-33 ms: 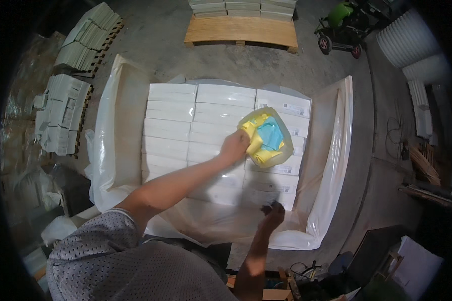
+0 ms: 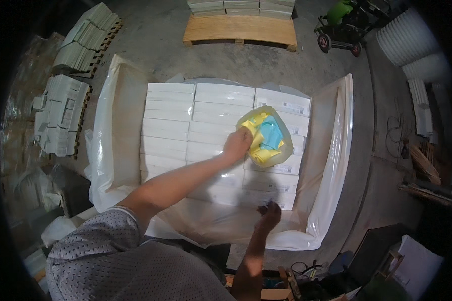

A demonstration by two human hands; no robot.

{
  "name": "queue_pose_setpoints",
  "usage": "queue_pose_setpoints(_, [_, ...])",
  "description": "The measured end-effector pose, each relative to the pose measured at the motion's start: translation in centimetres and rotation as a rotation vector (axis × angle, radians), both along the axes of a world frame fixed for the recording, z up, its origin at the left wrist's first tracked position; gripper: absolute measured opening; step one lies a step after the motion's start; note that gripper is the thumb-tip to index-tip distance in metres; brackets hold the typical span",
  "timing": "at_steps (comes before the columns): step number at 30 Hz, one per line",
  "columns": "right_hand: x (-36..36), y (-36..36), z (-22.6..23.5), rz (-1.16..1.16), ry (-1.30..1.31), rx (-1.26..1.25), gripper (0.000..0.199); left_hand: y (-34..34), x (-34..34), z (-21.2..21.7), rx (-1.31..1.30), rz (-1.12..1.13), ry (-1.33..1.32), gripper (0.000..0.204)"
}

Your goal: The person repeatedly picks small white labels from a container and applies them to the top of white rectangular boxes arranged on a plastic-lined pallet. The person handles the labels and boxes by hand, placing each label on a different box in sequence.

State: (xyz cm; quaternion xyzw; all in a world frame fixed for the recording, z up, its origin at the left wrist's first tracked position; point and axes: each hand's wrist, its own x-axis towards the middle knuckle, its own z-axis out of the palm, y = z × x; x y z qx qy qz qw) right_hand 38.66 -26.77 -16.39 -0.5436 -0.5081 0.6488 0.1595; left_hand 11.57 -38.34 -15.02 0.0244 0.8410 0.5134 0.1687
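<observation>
— What is the head view showing at the hands?

— The left hand (image 2: 237,142) is reaching out over a stack of white boxes (image 2: 213,135), and its fingers are closing on the edge of a clear plastic bag (image 2: 267,135) — the bag is lying on top of the boxes, toward their right side, so the flat box tops are carrying its weight while the hand is only pinching it.

— And the other hand?

— The right hand (image 2: 270,215) is sitting low at the near edge of the stack, its fingers curling against the white plastic sheet (image 2: 331,150) there; whether they are actually gripping the sheet I cannot tell, since that corner is lying in shadow.

— What are the materials looking like?

— The bag is thin and crinkly, bulging softly around yellow and blue contents. The boxes are flat, hard-edged and matte, lying in tidy rows. The sheet is glossy and limp — it is wrapping under the stack and standing up at both sides like loose walls.

— Anything around it?

— A wooden pallet (image 2: 238,29) is resting on the concrete floor beyond, and more pale stacks (image 2: 60,115) are standing at the left.
</observation>
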Motion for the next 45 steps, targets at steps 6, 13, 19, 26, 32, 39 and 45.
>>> queue_pose_setpoints(6, [-1.0,-5.6,0.4,0.06,0.02,-0.139,0.02,5.8,-3.1,-7.9,-0.481,-0.245,0.374,0.013])
queue_pose_setpoints(13, [-2.8,-6.9,1.7,0.08,-0.063,-0.199,0.017,8.8,-0.5,-18.0,-0.601,-0.78,0.303,0.021])
queue_pose_setpoints(19, [-2.6,-7.4,0.2,0.255,-0.09,-0.085,0.02,7.7,-0.6,-14.3,-0.619,-0.656,0.544,0.015])
queue_pose_setpoints(26, [-5.1,-8.5,-2.1,0.478,-0.076,0.254,0.018,-1.9,2.5,-4.9,-0.238,-0.377,-0.021,0.026])
queue_pose_setpoints(32, [-9.5,-10.9,-3.6,0.361,-0.01,0.007,0.022,-14.6,6.5,-3.2,-0.078,-0.293,-0.571,0.045])
queue_pose_setpoints(39, [-13.2,-13.2,-6.8,0.414,-0.055,-0.166,0.025,-20.4,8.1,-8.9,0.192,-0.044,-0.877,0.028])
queue_pose_setpoints(45, [-15.3,-13.2,-11.8,0.34,-0.06,-0.203,0.019,-20.9,6.5,-13.1,0.166,0.145,-0.714,0.025])
